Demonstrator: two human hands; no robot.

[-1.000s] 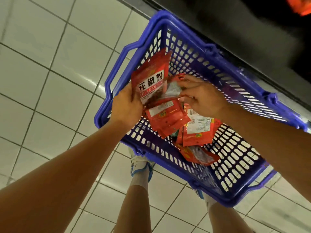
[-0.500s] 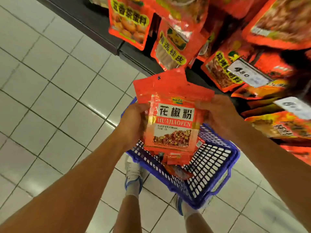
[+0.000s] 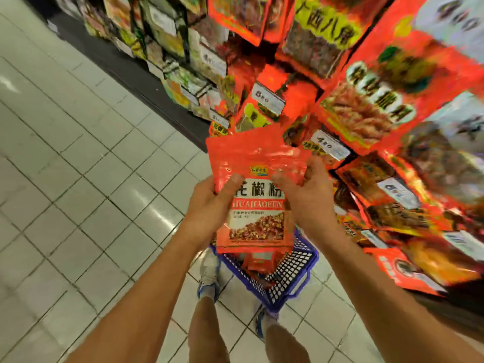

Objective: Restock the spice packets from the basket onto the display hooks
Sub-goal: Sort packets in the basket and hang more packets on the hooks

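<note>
Spice packets (image 3: 258, 203) gripped by both hands, basket (image 3: 293, 273) below, display (image 3: 379, 106) beside

Pale floor tiles (image 3: 78, 195) fill nine o'clock. Price tags (image 3: 267, 97) – white, digits blurred – sit near twelve. Two sneakers (image 3: 209, 273) stand on the tiles at six.

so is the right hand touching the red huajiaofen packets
Touching. The head view shows the right hand with its thumb on the front of the huajiaofen packets; the left hand grips their other side.
</note>
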